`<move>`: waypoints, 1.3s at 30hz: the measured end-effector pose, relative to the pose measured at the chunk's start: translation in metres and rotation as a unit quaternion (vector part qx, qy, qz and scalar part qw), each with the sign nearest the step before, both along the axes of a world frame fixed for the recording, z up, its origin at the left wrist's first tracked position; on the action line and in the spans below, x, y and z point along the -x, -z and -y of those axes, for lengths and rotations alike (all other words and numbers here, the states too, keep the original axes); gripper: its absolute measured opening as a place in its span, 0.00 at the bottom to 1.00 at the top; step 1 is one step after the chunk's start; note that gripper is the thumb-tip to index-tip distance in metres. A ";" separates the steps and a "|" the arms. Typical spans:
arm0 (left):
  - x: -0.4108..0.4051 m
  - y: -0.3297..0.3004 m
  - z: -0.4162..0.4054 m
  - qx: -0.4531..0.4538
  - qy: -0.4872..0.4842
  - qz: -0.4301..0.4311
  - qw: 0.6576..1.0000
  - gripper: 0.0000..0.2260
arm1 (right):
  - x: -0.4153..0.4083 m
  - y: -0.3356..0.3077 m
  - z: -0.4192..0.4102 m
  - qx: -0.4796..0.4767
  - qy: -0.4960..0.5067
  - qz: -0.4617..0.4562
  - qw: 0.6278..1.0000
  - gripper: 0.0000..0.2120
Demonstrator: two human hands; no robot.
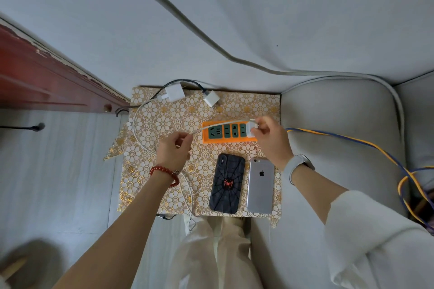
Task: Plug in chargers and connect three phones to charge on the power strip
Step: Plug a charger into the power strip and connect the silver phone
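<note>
Both hands pinch: right (270,138) charger (251,129), left (173,148) seemingly cable (197,131), above patterned tabletop (164,119).

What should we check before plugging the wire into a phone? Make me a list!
1. White charger at the right end of the orange power strip, held by the right hand: ok, though cannot tell if pushed fully in.
2. White cable held in the left hand: ok.
3. Cable's plug tip ready to go in: cannot tell, the fingers hide it.
4. Phones within reach: ok, the spider-case phone and silver phone lie face down side by side.
5. Third phone: not ok, only two show.
6. Other two chargers plugged in: not ok, they lie loose on the cloth.
</note>
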State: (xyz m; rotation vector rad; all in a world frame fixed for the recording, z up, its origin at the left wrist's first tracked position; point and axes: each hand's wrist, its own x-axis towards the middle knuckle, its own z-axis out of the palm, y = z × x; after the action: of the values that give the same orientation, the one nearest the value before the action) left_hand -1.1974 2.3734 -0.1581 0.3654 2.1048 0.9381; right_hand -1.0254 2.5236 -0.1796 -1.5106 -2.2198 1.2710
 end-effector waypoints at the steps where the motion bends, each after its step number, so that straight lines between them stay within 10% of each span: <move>1: -0.002 0.002 0.006 0.004 -0.009 -0.002 1.000 0.07 | -0.002 0.001 0.003 0.000 0.006 -0.017 1.000 0.08; 12: -0.003 0.010 0.013 -0.013 -0.054 0.005 0.998 0.06 | -0.011 0.021 0.007 -0.009 -0.001 -0.026 1.000 0.13; 25: -0.085 0.004 0.104 0.092 -0.020 0.188 0.978 0.02 | -0.063 -0.004 0.108 0.206 0.090 -0.019 0.974 0.15; 31: -0.075 -0.042 0.095 -0.099 -0.151 0.396 0.900 0.10 | -0.076 -0.036 0.185 0.365 -0.141 0.009 0.920 0.26; 39: -0.045 -0.078 0.075 -0.244 -0.252 0.427 0.833 0.11 | -0.071 -0.064 0.152 0.177 -0.191 0.087 0.961 0.13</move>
State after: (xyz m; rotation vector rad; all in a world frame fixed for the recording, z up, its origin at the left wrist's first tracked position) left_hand -1.1520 2.2985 -0.0798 -0.3555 1.1087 1.5863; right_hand -0.9548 2.3718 -0.1160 -1.3868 -2.6013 1.7952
